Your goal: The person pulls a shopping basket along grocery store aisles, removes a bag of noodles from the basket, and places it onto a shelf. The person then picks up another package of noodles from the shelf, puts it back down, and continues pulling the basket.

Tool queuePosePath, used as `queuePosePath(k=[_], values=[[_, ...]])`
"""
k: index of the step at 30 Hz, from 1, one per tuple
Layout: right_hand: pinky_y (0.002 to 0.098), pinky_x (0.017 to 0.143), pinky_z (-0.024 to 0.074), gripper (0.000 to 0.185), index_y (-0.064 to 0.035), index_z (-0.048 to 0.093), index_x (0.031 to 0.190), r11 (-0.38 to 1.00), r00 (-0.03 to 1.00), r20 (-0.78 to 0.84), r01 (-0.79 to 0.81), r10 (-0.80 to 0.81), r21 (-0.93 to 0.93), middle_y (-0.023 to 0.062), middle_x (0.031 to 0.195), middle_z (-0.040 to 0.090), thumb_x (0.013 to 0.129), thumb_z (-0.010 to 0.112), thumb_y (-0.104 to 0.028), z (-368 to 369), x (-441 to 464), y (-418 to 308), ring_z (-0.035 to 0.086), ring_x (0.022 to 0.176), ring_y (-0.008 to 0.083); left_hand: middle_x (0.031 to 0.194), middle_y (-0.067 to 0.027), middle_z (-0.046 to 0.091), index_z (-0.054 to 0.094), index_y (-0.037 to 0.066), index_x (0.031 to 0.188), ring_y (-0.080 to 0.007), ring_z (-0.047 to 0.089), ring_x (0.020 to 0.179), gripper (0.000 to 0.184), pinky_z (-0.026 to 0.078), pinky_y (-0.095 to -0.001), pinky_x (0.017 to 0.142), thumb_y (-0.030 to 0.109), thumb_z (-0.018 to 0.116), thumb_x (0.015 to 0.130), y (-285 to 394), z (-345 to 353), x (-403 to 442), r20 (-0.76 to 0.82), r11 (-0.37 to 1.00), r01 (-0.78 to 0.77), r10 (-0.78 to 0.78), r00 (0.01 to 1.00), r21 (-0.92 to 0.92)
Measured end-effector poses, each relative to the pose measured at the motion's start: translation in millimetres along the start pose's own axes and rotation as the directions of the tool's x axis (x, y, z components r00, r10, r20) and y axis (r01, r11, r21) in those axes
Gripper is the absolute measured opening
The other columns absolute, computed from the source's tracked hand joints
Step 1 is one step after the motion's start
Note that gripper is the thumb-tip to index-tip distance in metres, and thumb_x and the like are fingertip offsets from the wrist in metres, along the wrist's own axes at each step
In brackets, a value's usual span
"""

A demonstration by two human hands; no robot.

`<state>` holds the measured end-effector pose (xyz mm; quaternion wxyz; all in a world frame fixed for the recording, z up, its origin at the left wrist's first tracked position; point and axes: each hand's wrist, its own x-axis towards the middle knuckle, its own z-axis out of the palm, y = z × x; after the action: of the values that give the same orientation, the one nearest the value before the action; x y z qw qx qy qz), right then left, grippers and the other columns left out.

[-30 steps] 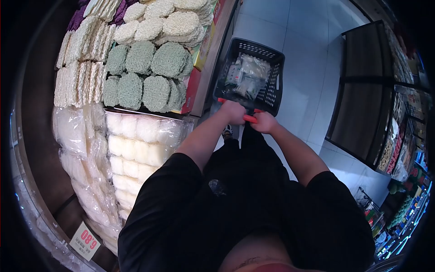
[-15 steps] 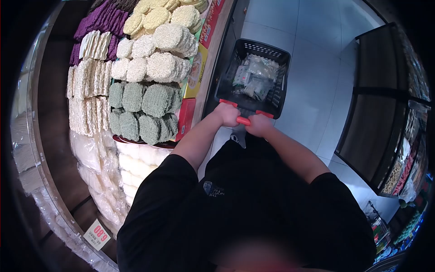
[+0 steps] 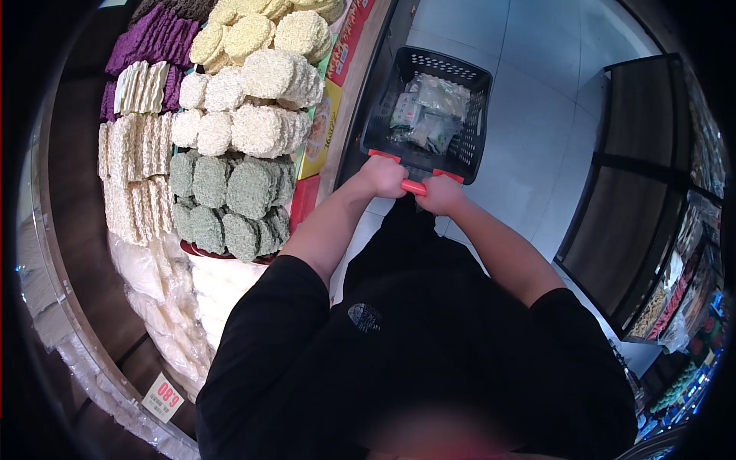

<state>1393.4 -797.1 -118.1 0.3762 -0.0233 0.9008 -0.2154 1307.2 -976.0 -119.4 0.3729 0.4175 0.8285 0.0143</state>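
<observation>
Both of my hands are closed around the red handle [image 3: 414, 187] of a black shopping basket [image 3: 477, 126]. My left hand [image 3: 382, 176] grips its left part, and my right hand [image 3: 440, 194] its right part, with a short stretch of red showing between them. Inside the basket lie clear plastic packages [image 3: 441, 96] with pale contents too blurred to name. The basket is in front of my body, close beside the display on the left.
Stacked dried noodle cakes fill the left display: yellow [image 3: 249, 38], cream [image 3: 268, 129], green [image 3: 253, 186] and purple [image 3: 153, 40]. Plastic-wrapped white goods [image 3: 165, 295] and a price card [image 3: 162, 397] are nearer. Dark shelving [image 3: 640, 115] stands on the right, across the tiled floor [image 3: 529, 115].
The basket and my hands sit slightly higher in view. The green and cream noodle stacks have shifted left and down. Both hands keep their hold on the handle.
</observation>
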Motion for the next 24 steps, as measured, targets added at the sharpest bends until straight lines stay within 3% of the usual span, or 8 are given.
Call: queuePosePath(k=[8,15,18,24], values=[[0.0488,0.087,0.0557,0.036,-0.0087,0.073,0.099,0.997,0.999,0.035,0.030,-0.028,-0.069,0.0169,0.096,0.073,0.081,0.064,-0.038,-25.5,21.8,20.5,0.070,0.095,0.0367,0.083,-0.0121,0.074,0.075,0.014,0.089,-0.0323,0.073,0.086,0.032,0.057,-0.0468,0.076,0.041,0.067,0.075,-11.2,-14.8,22.1,-0.065,0.996,-0.068,0.065,0.996,-0.058],[0.0496,0.083,0.0556,0.032,-0.0087,0.071,0.095,0.992,0.996,0.053,0.071,-0.066,-0.102,0.0180,0.092,0.073,0.081,0.063,-0.037,-47.1,32.1,38.8,0.070,0.089,0.0382,0.095,-0.0118,0.076,0.077,0.014,0.097,-0.0299,0.074,0.093,0.028,0.058,-0.0455,0.080,0.033,0.065,0.080,-8.8,-31.2,35.5,-0.051,0.989,-0.073,0.067,0.996,-0.125],[0.0500,0.082,0.0554,0.031,-0.0084,0.070,0.093,0.994,0.997,0.053,0.066,-0.061,-0.091,0.0186,0.090,0.072,0.081,0.063,-0.036,-50.5,34.5,40.3,0.070,0.087,0.0392,0.093,-0.0108,0.076,0.076,0.014,0.094,-0.0300,0.073,0.093,0.031,0.057,-0.0464,0.081,0.040,0.064,0.081,-12.0,-27.2,43.4,-0.046,0.991,-0.058,0.052,0.998,-0.122],[0.0504,0.081,0.0552,0.030,-0.0082,0.071,0.092,0.992,0.994,0.017,0.106,-0.106,-0.067,0.0193,0.088,0.072,0.080,0.064,-0.036,-45.0,43.6,50.8,0.070,0.086,0.0398,0.097,-0.0112,0.076,0.076,0.014,0.100,-0.0296,0.073,0.095,0.032,0.058,-0.0468,0.082,0.038,0.065,0.082,-18.4,-31.4,49.7,0.006,0.989,-0.088,0.089,0.996,-0.120]])
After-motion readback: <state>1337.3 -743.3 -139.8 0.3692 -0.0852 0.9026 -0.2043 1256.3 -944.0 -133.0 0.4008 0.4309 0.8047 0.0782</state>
